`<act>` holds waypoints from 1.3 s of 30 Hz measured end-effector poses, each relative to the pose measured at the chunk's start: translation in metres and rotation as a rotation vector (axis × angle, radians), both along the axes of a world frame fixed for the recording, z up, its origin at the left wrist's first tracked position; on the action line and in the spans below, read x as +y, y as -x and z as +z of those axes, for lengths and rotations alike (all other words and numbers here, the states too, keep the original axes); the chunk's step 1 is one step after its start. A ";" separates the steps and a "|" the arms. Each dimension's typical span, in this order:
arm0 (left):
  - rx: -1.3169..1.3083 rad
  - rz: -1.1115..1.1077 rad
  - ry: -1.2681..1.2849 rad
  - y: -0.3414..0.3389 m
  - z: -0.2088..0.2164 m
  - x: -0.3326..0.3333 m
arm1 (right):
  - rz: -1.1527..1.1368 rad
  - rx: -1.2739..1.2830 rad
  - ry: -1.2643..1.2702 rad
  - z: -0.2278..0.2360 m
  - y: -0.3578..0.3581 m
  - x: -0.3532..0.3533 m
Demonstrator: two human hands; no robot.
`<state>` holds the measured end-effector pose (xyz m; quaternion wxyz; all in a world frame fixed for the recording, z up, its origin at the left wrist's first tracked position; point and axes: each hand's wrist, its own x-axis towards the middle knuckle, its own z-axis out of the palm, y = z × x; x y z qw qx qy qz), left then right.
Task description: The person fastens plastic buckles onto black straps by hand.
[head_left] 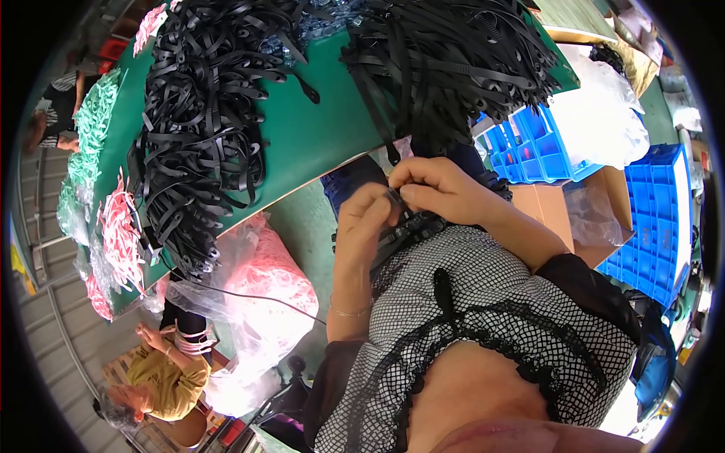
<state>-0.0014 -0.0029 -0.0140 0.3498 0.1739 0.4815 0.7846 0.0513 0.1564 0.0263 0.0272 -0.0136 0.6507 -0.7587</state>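
My left hand (364, 215) and my right hand (442, 189) meet above my lap, fingers closed in a pinch. Between their fingertips is the end of a black rubber strap (398, 202), mostly hidden by the fingers. Any small part fitted on it is too covered to make out. More black straps (408, 228) lie across my lap, just below the hands. On the green table (310, 124) in front, a large heap of black straps (461, 60) hangs over the near edge beyond my right hand. A second long heap of black straps (204, 128) covers the table's left part.
Small clear parts (328, 23) lie between the heaps. Pink straps (121, 234) and pale green straps (94, 121) edge the table's left. A plastic bag of pink straps (268, 279) stands below. Blue crates (529, 143) and a cardboard box (540, 215) are right. Another person (170, 377) sits lower left.
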 end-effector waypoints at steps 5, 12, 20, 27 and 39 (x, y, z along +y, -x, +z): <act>0.140 0.125 0.206 -0.002 0.023 -0.003 | -0.133 0.403 -0.609 -0.005 0.001 0.002; 0.181 0.077 0.167 -0.001 0.023 -0.005 | 0.115 0.178 0.232 -0.012 -0.002 0.012; -0.016 0.002 0.057 0.003 0.030 -0.007 | -0.035 0.278 -0.336 -0.013 0.002 0.005; -0.252 -0.121 -0.263 0.004 0.017 -0.005 | 0.006 0.256 -0.238 -0.016 -0.002 0.000; -0.161 -0.135 0.089 0.003 0.018 -0.008 | -0.086 0.530 -0.508 -0.009 0.006 0.005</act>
